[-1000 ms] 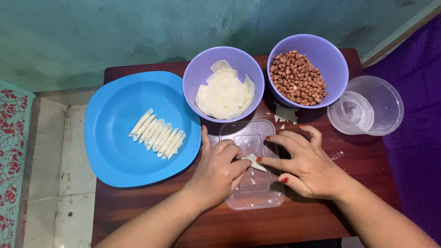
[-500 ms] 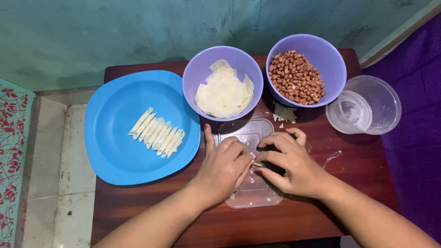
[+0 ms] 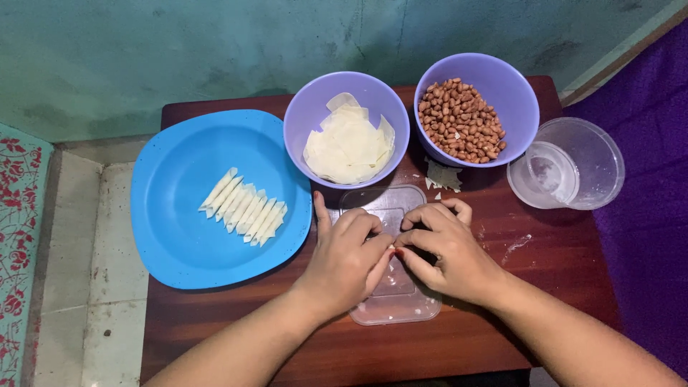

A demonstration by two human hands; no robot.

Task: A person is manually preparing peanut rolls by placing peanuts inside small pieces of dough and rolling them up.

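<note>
Head view is showing me working over a clear plastic lid (image 3: 390, 301) lying flat near the front edge of the small wooden table (image 3: 215, 330), with bare wood open only to the front left and to the right of my wrists. The blue plate (image 3: 179, 236) with its row of rolled wrappers (image 3: 244, 208) is crowding my left side, and 2 purple bowls, one of wrapper sheets (image 3: 349, 147) and one of peanuts (image 3: 462, 123), are sitting just behind. My left hand (image 3: 347, 261) and right hand (image 3: 444, 251) are meeting fingertip to fingertip, fingers curled and pinching a small pale piece (image 3: 392, 248) between them, wrists angling inward.
</note>
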